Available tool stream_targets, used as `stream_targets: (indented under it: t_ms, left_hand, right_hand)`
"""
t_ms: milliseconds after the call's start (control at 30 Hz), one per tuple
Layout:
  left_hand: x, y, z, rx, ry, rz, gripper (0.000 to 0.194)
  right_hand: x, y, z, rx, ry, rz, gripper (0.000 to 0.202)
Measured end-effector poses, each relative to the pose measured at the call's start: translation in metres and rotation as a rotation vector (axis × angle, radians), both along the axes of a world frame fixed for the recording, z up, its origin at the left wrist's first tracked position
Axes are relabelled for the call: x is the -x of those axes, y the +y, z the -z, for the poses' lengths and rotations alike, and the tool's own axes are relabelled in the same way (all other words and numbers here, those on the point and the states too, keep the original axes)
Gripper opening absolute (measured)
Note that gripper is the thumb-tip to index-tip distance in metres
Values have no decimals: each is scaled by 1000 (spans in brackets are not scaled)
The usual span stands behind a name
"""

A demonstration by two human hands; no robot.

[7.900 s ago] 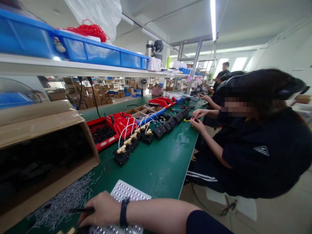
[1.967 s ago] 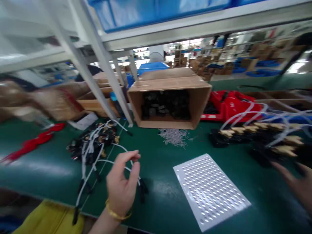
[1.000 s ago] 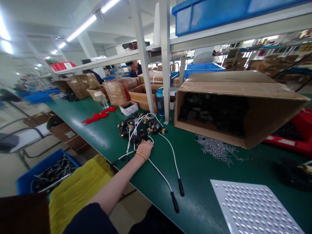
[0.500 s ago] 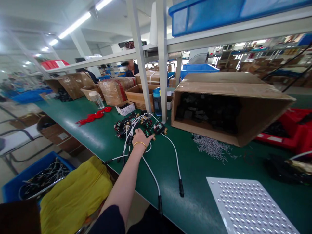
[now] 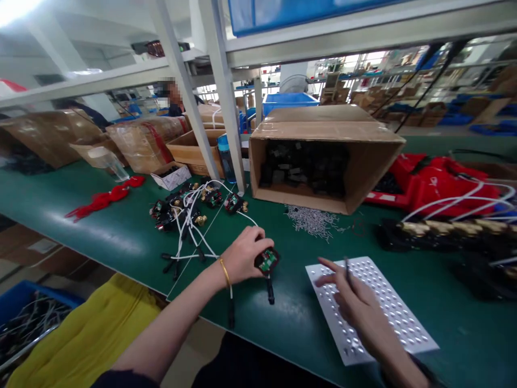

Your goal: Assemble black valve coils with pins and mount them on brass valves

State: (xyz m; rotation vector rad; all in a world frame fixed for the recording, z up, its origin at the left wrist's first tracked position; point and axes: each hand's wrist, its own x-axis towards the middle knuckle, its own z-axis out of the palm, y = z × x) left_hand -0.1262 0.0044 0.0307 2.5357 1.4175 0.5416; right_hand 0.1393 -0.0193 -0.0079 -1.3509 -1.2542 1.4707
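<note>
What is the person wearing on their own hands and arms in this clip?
The left hand is bare, with a thin gold bangle at the wrist; a dark sleeve edge shows far up that arm. The right hand is bare, and its wrist is cut off by the frame.

green bench (image 5: 121, 237), cardboard box (image 5: 323, 156), perforated plate (image 5: 388, 307)

A long green counter (image 5: 121, 226) stood under grey shelves (image 5: 323, 32). Brown boxes (image 5: 48, 134) sat behind.
</note>
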Motion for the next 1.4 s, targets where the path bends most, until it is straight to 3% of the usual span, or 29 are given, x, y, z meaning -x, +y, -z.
stream_targets:
  t_ms: [133,200,333,467,567,667,733,833,900,967,1067,1200,1300,1400]
  left_hand:
    - [-36,-9,10,136,-75,154,51]
    - [-42,-15,25,181,-234,96,66]
    - [-47,-31,61,341,-623,-135,97]
    - [-56,-42,76,450,-755,-177,100]
    - [-62,-41,74,430,-791,-195,82]
    - [-62,-38,72,434,-807,-125,67]
    - [-63,-38,74,447,-808,-103,64]
    - [-65,-36,80,501,-793,-168,83]
    - [-66,-33,82,556,-798,-215,93]
    - [-66,-28,79,617,-811,-191,80]
    - [-59,-24,66,677,-754,-66,52]
    - [-56,-23,46,691,-536,166,45]
    - [-65,-16,40,753,-462,322,44]
    - [-78,-3,44,784,-393,379,43]
  right_hand:
    - [56,10,10,215,246,-178,45]
    - [60,8,18,251,290,-137,42]
    - [48,-11,33,281,385,4,43]
    - [52,-27,37,274,426,50,42]
    - [58,-31,37,306,429,53,43]
    - [44,-26,34,291,420,67,40]
    - [19,-19,33,173,418,157,39]
    - [-31,-8,33,-70,395,424,47]
    - [-57,-6,37,-99,381,511,52]
    - [-69,-10,44,-55,375,523,52]
    - [-62,-26,55,1,331,513,41]
    - [-41,-42,59,4,188,486,34]
    - [-31,-33,53,-35,160,519,32]
    - [-22,-12,50,-41,175,502,32]
